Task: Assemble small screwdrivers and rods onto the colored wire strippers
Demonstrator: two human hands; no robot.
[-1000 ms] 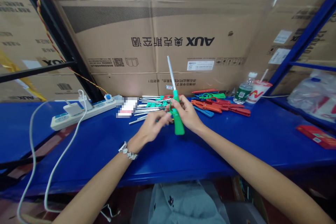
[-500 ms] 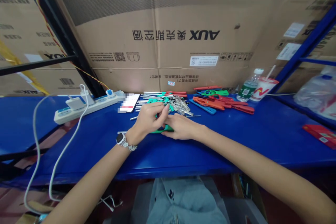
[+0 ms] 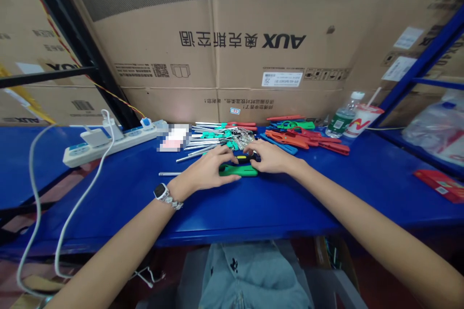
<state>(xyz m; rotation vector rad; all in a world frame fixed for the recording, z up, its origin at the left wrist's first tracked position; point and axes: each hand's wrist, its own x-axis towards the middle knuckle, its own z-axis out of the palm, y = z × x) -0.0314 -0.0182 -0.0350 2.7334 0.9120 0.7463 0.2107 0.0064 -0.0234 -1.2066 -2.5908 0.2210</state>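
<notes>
My left hand (image 3: 205, 170), a watch on its wrist, is closed around the left part of a green stick-lighter handle (image 3: 239, 171). The thumb lies along the near side, the fingers on the far side. A thin metal rod (image 3: 169, 174) shows to the left of this hand. Just beyond the handle is a black-and-yellow screwdriver (image 3: 243, 158); its right end sits within the curled fingers of my right hand (image 3: 272, 156). My right thumb is close to the handle's right end. Past my hands lies a pile of metal lighter tubes (image 3: 206, 141) with green parts.
Red, orange, blue and green handles (image 3: 300, 137) lie at the back right. Behind them stand a water bottle (image 3: 342, 118) and a paper cup (image 3: 362, 120). A power strip (image 3: 108, 147) with cables is on the left. A large cardboard box (image 3: 235, 58) closes off the back.
My hands have moved apart from being close together. The green handle and the screwdriver between them now show more fully. The view has shifted slightly.
</notes>
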